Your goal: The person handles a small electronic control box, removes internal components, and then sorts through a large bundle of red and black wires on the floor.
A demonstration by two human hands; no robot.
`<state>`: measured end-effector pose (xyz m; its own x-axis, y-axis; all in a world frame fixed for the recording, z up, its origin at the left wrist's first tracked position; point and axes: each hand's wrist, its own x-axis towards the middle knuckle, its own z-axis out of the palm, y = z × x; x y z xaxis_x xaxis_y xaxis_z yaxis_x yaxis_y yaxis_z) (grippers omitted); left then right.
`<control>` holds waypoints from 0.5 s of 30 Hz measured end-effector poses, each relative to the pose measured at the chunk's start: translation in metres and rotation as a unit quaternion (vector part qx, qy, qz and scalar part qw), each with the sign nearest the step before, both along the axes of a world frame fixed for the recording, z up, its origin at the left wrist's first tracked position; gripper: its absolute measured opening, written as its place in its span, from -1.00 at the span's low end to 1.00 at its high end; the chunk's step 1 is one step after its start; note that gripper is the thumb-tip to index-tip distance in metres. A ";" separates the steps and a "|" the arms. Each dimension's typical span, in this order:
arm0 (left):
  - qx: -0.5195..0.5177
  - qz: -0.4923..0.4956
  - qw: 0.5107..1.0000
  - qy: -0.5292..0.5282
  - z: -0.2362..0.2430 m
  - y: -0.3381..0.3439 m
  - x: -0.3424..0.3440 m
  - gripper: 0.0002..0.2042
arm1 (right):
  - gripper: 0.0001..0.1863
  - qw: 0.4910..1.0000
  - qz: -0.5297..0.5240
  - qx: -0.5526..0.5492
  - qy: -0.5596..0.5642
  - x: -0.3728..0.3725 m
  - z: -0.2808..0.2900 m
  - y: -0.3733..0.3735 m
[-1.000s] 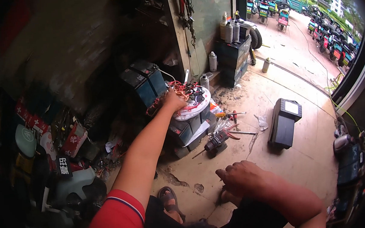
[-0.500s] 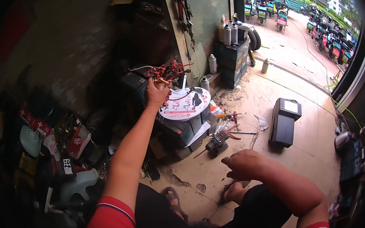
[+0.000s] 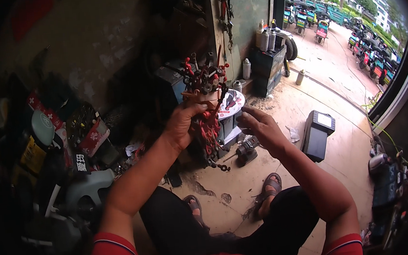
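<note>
A tangled bundle of red cables [image 3: 209, 134] with ring terminals and dark ends hangs in front of me. My left hand [image 3: 183, 124] is closed around its middle, with cable ends sticking up above the fist and loops dangling below. To the right of the bundle, my right hand [image 3: 263, 126] reaches toward it with loosely bent fingers held apart and nothing visible in them. Behind the bundle, a round white printed board [image 3: 233, 102] lies on dark battery-like boxes, partly hidden. A power drill [image 3: 248, 151] stands on the floor below.
A black case [image 3: 318, 135] lies on the tiled floor at right. Spray cans [image 3: 247, 69] stand near stacked dark boxes [image 3: 267, 69] by the doorway. Clutter with a grey-green plastic part [image 3: 91, 186] fills the left. Outside, several scooters [image 3: 321, 29] are parked.
My left hand has lifted the cable bundle off the round board and brought it closer. My right hand has risen from above my knee toward the bundle.
</note>
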<state>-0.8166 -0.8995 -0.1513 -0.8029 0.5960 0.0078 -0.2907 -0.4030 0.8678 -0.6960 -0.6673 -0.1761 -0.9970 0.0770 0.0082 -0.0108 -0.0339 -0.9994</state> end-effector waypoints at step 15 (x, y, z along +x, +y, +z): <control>0.076 -0.163 0.973 -0.142 -0.049 -0.007 0.048 -0.68 | -0.64 0.994 0.099 -0.039 -0.017 0.003 -0.006 -0.034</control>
<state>-0.7683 -0.9067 -0.2002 -0.5547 0.8283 -0.0785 -0.6439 -0.3676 0.6710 -0.6926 -0.7013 -0.1822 -0.9922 -0.1220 -0.0249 0.0384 -0.1092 -0.9933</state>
